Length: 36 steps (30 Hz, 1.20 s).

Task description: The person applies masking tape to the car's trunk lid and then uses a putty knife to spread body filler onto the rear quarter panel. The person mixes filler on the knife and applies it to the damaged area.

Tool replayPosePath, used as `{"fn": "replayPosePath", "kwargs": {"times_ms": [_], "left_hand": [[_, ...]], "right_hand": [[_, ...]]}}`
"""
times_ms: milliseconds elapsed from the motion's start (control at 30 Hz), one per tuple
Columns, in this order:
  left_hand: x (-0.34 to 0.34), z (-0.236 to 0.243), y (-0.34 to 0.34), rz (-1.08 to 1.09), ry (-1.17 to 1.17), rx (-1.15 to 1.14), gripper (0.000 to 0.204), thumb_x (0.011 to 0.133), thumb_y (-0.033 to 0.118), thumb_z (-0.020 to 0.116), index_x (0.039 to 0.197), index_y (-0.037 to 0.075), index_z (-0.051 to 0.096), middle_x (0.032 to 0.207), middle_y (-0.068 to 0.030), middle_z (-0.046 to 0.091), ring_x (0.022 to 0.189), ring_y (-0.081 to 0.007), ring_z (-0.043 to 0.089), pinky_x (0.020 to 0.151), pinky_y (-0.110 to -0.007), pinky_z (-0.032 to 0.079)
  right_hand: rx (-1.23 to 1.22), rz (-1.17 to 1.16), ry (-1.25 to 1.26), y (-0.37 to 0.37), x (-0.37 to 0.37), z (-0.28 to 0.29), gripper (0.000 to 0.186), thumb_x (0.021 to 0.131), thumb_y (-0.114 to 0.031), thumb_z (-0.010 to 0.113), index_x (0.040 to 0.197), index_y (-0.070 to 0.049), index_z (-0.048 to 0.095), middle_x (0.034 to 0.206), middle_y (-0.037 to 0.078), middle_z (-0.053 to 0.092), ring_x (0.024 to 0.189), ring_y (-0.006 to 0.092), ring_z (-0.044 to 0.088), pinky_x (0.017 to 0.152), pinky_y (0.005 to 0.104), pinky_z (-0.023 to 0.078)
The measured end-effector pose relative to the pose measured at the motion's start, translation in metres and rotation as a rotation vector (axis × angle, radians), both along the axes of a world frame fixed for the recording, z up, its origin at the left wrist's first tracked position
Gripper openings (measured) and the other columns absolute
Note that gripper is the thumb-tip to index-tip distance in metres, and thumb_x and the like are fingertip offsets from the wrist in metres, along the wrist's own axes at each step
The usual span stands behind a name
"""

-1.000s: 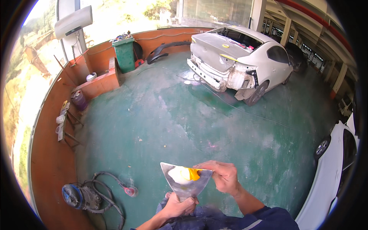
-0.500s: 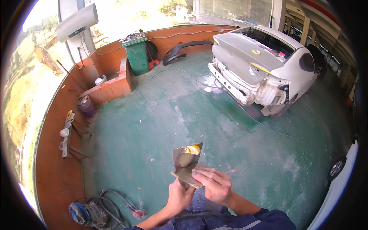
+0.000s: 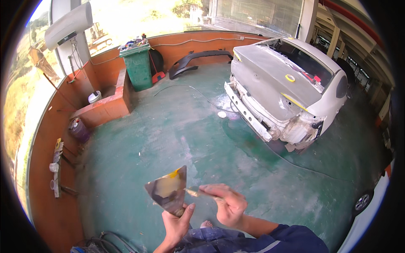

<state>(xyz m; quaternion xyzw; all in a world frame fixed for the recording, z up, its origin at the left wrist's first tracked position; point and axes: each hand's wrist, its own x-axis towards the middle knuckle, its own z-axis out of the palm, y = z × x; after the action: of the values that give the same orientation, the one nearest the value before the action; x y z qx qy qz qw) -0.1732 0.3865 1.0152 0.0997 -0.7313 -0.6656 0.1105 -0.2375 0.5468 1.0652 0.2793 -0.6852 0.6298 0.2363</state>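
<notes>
Step in hand, by my judgement: off-white paste [image 3: 168, 184] with a yellow streak [image 3: 174, 173] being worked between two blades. Left hand [image 3: 176, 225] was closed round the base of a flared grey metal spreader [image 3: 172, 201], the paste on its upper face. Right hand [image 3: 231, 207] pinched a thin, flat blade [image 3: 203, 193], its tip smeared cream, just beside the spreader's right edge; contact could not be told. A further stroke would have called for a steady spreader and the blade laid low across it. Beneath both grips: scuffed green painted floor [image 3: 168, 152]. Ahead and right of them: grey-and-white sedan [image 3: 265, 80], rear bumper off. Ahead and left: tall green plastic bin [image 3: 138, 71] near a low orange wall [image 3: 55, 211].
</notes>
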Motion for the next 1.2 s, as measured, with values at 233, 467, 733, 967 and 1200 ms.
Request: {"fn": "replayPosePath", "kwargs": {"times_ms": [233,467,733,967,1200], "left_hand": [[-0.107,-0.046,-0.05,-0.607,-0.157,0.9,0.041,0.103,0.039,0.06,0.094,-0.001,0.059,0.056,-0.0021,0.045,0.048,-0.013,0.044,0.047,-0.03,0.038],[-0.251,0.0,-0.155,-0.527,-0.111,0.688,0.035,0.098,0.034,0.069,0.09,0.001,0.061,0.059,-0.0016,0.051,0.049,-0.0107,0.048,0.045,-0.03,0.038],[-0.384,0.003,-0.214,0.033,-0.042,-0.059,0.017,0.092,0.014,0.071,0.102,0.003,0.064,0.071,-0.0078,0.064,0.063,-0.0174,0.06,0.06,-0.034,0.05],[-0.48,-0.003,-0.302,0.253,-0.16,0.014,0.028,0.09,0.02,0.077,0.103,0.002,0.061,0.071,-0.0075,0.062,0.059,-0.0157,0.053,0.057,-0.033,0.045],[-0.576,-0.034,-0.328,-0.09,0.028,0.971,0.027,0.096,0.027,0.073,0.095,0.003,0.06,0.066,0.0005,0.055,0.051,-0.0081,0.046,0.046,-0.026,0.035]], "right_hand": [[-0.506,0.415,-0.239,-0.064,-0.141,-0.013,0.017,0.1,-0.001,0.058,0.111,0.004,0.07,0.107,0.018,0.074,0.079,0.0104,0.063,0.07,0.0235,0.049],[0.425,0.102,-0.03,-0.124,-0.298,0.025,0.028,0.086,0.016,0.058,0.109,0.007,0.069,0.101,0.02,0.073,0.092,0.031,0.073,0.081,0.0346,0.059],[0.433,-0.015,0.371,-0.271,-0.403,0.006,0.029,0.076,0.014,0.063,0.103,0.007,0.071,0.101,0.019,0.073,0.098,0.0348,0.073,0.082,0.0406,0.061],[0.028,0.276,0.092,-0.337,-0.512,-0.019,0.018,0.092,0.005,0.053,0.104,0.007,0.066,0.098,0.017,0.071,0.088,0.024,0.07,0.079,0.0324,0.055],[-0.62,0.843,-0.618,-0.422,-0.662,-0.003,0.011,0.1,-0.005,0.057,0.097,0.002,0.065,0.096,0.008,0.067,0.088,0.017,0.064,0.077,0.0301,0.053]]}}
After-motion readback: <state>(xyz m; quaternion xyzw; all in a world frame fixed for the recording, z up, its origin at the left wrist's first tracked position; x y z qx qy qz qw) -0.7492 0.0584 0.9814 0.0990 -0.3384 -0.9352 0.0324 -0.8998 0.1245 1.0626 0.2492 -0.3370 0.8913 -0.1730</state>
